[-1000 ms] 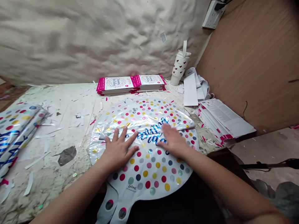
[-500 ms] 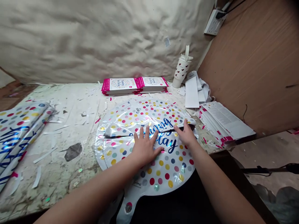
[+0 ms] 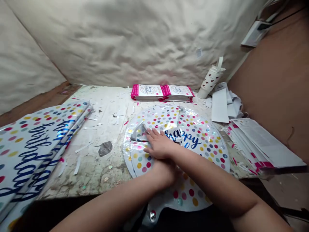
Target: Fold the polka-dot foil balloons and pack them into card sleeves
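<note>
A flat foil balloon (image 3: 212,154) with coloured dots and blue lettering lies in front of me, its tail hanging over the table's near edge. Part of its upper layer is folded over, showing a silvery underside at the left. My right hand (image 3: 160,145) crosses over to the left and lies on that fold, fingers stretched out. Beneath it, my left hand (image 3: 165,170) rests on the balloon; its fingers are hidden by the right hand and wrist.
More dotted balloons (image 3: 36,135) are piled at the left. Pink-edged printed cards (image 3: 151,91) stand stacked at the back, beside a white tumbler (image 3: 210,82). White paper pieces (image 3: 220,104) and a card stack (image 3: 267,141) lie right. Scraps litter the table (image 3: 96,174).
My right hand has moved left across my left hand. The upper layer has partly unfolded at the right, showing more lettering. The view has turned left.
</note>
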The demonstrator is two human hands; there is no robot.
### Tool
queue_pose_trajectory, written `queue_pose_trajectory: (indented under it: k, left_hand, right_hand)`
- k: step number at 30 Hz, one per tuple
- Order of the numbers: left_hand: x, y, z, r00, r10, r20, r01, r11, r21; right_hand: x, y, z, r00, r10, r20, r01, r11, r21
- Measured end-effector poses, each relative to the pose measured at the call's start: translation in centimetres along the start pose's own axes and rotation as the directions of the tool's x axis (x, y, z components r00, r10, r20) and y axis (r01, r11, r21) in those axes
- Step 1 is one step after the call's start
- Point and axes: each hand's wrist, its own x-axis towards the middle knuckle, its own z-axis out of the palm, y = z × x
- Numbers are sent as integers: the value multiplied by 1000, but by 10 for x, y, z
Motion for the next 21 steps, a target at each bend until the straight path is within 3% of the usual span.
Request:
queue_pose_trajectory:
  k: [3, 6, 10, 11, 12, 13, 14, 15, 18, 21]
  left_hand:
    - [-22, 4, -5, 992, 83, 94, -82, 997, -4]
    - [-28, 9, -19, 982, 109, 156, -114, 993, 17]
    - [-37, -8, -69, 941, 159, 297, -154, 987, -40]
    - [-41, -21, -83, 948, 110, 298, -98, 994, -54]
    - [-44, -36, -95, 982, 25, 187, -23, 1000, -9]
    - [-46, -53, -104, 997, -75, 2, 75, 993, 89]
    - [-47, -72, -110, 987, -87, -136, 112, 975, 190]
    - [-47, -91, -112, 988, -33, -154, 74, 961, 268]
    - [-41, -135, -109, 998, 44, -46, -19, 893, 450]
    - [-34, -148, -112, 999, 28, -38, -4, 852, 523]
  right_hand:
    - [7, -3, 5, 998, -60, -12, 60, 997, -49]
    - [16, -9, 13, 992, -123, 20, 124, 991, -47]
    - [24, -7, 23, 986, -169, 3, 169, 986, -13]
    - [24, -5, 25, 984, -178, -4, 178, 984, 1]
    - [24, -4, 26, 982, -190, -15, 190, 982, 18]
    - [23, -2, 27, 980, -198, -35, 199, 979, 39]
    - [22, -1, 27, 977, -201, -71, 206, 977, 63]
    - [21, 0, 27, 971, -199, -130, 211, 973, 90]
    - [17, 4, 26, 928, -105, -358, 177, 968, 176]
    - [17, 6, 27, 873, 13, -487, 68, 987, 149]
